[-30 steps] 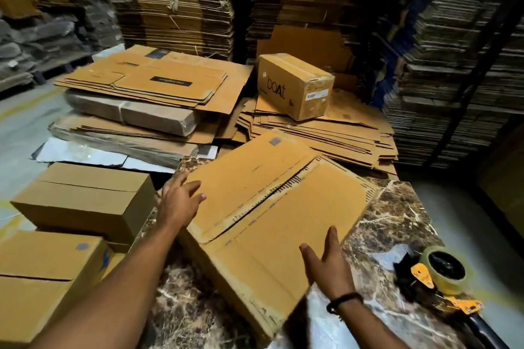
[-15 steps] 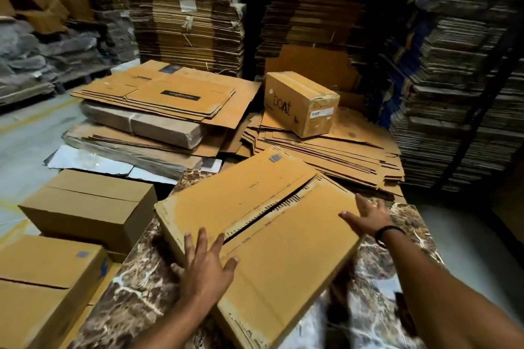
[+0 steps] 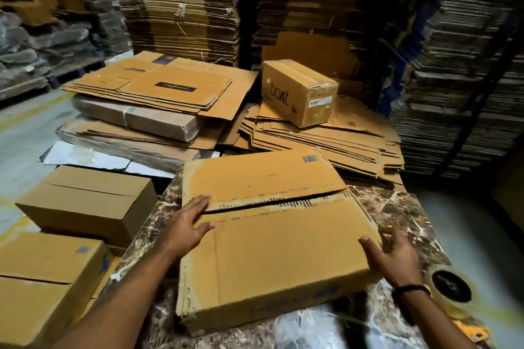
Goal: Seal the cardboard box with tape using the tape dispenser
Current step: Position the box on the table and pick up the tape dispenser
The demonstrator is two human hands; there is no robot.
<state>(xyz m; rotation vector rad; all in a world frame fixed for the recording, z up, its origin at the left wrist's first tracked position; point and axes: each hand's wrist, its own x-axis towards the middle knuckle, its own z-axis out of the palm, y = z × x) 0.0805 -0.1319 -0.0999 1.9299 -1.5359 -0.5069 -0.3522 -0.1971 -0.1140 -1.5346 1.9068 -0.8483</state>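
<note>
Change since half a second ago: the cardboard box [image 3: 278, 258] is now sitting nearly square to the viewer instead of diagonal. The left hand [image 3: 185, 228] has moved from the near edge up to the seam. The right hand [image 3: 397, 262] has come back from the far corner to the near right corner. The tape dispenser [image 3: 450, 290] is showing again at lower right.

- Cardboard box: lying on the marble table [image 3: 402, 215], its top flaps folded down, with a dark gap [image 3: 269, 202] running between them.
- Left hand: resting flat across the left end of that gap, fingers straight, gripping nothing.
- Right hand: thumb lying on the box top at the right edge. The fingers are spread and straight beyond that edge, blurred, so whether they are touching the side wall cannot be told. It is wearing a dark wristband [image 3: 411, 287].
- Tape dispenser: sitting on the table just right of the right wrist, apart from the box, with neither hand touching it.
- Behind: a box marked "boat" [image 3: 300, 93] is standing on a pile of flattened cartons [image 3: 326, 144].
- Left of the table: closed boxes [image 3: 85, 201] are sitting stacked.
</note>
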